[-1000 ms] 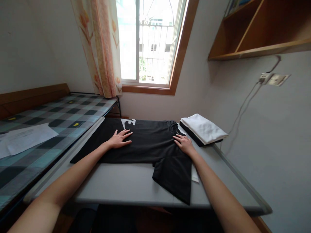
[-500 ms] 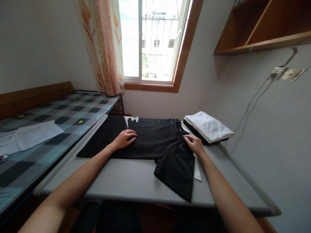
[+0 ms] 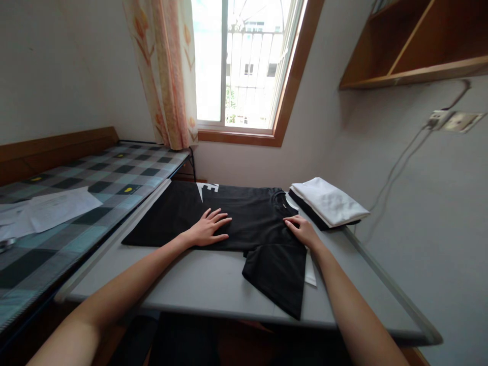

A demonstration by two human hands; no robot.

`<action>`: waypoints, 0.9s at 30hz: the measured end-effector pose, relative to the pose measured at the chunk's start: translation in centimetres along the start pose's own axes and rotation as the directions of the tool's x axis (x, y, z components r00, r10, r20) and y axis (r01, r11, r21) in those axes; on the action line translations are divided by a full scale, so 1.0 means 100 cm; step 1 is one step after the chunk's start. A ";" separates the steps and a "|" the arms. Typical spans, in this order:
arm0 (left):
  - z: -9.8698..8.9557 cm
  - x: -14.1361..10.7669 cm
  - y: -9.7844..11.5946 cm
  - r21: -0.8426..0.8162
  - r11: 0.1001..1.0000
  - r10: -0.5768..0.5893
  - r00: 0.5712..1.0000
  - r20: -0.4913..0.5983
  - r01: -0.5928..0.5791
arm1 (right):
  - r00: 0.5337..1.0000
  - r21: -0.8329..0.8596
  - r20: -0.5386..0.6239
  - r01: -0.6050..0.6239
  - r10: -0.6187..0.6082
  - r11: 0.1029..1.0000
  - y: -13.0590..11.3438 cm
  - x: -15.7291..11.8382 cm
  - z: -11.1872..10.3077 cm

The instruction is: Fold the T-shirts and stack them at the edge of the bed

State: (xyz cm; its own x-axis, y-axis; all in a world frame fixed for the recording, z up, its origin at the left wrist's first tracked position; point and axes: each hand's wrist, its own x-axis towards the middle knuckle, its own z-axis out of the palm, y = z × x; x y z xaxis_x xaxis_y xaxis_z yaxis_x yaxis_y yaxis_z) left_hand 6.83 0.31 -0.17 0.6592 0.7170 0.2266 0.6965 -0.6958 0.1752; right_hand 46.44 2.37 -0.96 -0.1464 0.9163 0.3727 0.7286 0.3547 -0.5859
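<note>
A black T-shirt (image 3: 247,213) with white lettering lies on the grey table (image 3: 183,284), its collar to the right and one sleeve pointing toward me. My left hand (image 3: 209,227) rests on the shirt's middle with its fingers spread. Near the collar, my right hand (image 3: 303,230) touches the shirt, its fingers bent but apart, with no cloth visibly pinched. Some white material (image 3: 310,269) shows from under the shirt by the sleeve.
Folded white cloth (image 3: 330,201) lies on black cloth at the table's back right. To the left stands a bed with a checked mattress (image 3: 95,183) and papers (image 3: 64,206) on it. Beyond are a curtain (image 3: 171,76) and a window; a shelf (image 3: 419,73) hangs upper right.
My left hand has moved right and a little toward me over the shirt, and its fingers have spread wider. The right hand has shifted slightly left. The shirt looks unchanged.
</note>
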 end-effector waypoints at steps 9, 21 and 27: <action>0.004 0.001 -0.002 0.051 0.997 -0.058 0.995 0.085 0.053 | 1.000 0.008 -0.016 0.008 -0.008 1.000 0.000 0.000 0.000; -0.009 0.008 0.029 -0.205 0.963 0.168 0.984 -0.053 -0.175 | 1.000 -0.008 -0.009 0.001 -0.001 1.000 0.005 0.001 0.004; -0.013 0.033 0.070 -0.336 0.889 0.350 0.935 0.058 -0.311 | 1.000 -0.014 0.007 0.009 -0.009 1.000 0.007 0.002 0.004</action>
State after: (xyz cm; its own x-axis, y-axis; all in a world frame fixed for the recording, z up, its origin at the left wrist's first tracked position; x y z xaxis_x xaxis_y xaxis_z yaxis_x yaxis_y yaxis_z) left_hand 13.50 -2.26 3.03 0.8765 0.4296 0.2173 0.3186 -0.8559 0.4073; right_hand 46.66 2.83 -1.56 -0.1577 0.9144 0.3728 0.7366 0.3604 -0.5723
